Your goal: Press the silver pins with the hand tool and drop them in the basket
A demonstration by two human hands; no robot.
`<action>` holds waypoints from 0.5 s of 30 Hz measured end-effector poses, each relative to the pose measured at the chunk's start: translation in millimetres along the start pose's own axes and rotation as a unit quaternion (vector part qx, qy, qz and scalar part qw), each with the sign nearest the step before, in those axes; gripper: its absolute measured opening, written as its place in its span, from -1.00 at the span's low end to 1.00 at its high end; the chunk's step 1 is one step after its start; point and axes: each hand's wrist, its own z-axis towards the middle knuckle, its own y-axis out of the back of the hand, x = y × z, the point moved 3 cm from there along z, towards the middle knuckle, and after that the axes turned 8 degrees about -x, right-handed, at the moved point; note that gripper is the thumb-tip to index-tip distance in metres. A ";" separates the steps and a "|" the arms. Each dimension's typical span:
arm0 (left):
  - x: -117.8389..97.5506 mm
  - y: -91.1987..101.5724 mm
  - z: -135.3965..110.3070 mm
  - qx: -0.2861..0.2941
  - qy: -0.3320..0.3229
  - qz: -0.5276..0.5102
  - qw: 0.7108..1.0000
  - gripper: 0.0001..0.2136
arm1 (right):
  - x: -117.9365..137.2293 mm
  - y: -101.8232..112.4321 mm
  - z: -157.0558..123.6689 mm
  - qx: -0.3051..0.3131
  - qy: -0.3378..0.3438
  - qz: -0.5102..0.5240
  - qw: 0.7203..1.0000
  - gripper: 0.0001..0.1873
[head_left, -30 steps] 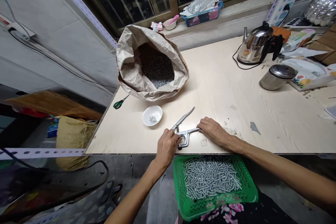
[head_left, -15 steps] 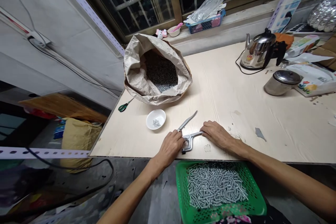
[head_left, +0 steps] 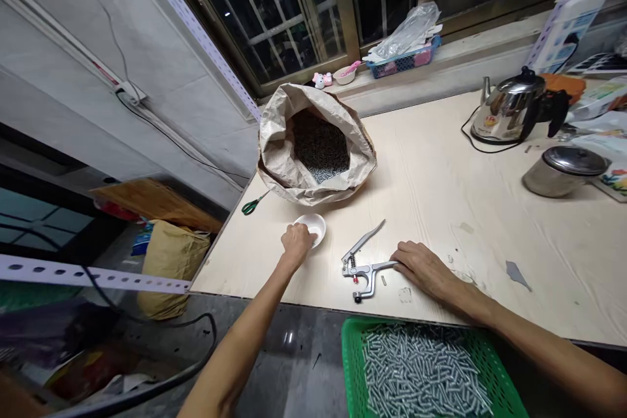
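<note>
My left hand (head_left: pixel 296 240) is at the white bowl (head_left: pixel 318 227), its fingers curled closed over the near-left rim. What those fingertips hold, if anything, is hidden. My right hand (head_left: pixel 422 266) grips the handle end of silver snap-fastener pliers (head_left: pixel 368 270), which lie on the table with their handles spread apart. A spring and a red tip show at the pliers' jaw. Just right of the jaw, a small metal piece (head_left: pixel 384 281) lies on the wood.
An open paper-lined sack (head_left: pixel 274 173) of small metal pieces stands behind the bowl, beside green-handled scissors (head_left: pixel 251 206). Below the table edge sits a green basket (head_left: pixel 350 366) of metal pins. A kettle (head_left: pixel 507 111) and metal canister (head_left: pixel 563 173) stand at right.
My left hand has left the pliers' jaw and moved left to the bowl. A small metal piece now shows beside the pliers. My right hand stays on the handle; the view has shifted.
</note>
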 end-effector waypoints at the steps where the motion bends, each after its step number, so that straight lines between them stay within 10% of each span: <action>1: -2.2 -3.4 2.9 0.003 0.004 0.000 1.000 -0.79 | 0.1 0.3 0.1 -0.002 0.000 -0.002 1.000 -0.84; 9: -1.5 -0.2 1.0 -0.021 -0.008 -0.036 0.999 -0.76 | 4.8 8.4 2.5 -0.030 0.016 -0.057 0.998 -0.90; 15: -14.8 23.7 -38.0 -0.100 -0.037 -0.298 0.949 -0.84 | 23.8 -6.0 -4.8 -0.091 0.038 -0.123 0.987 -0.87</action>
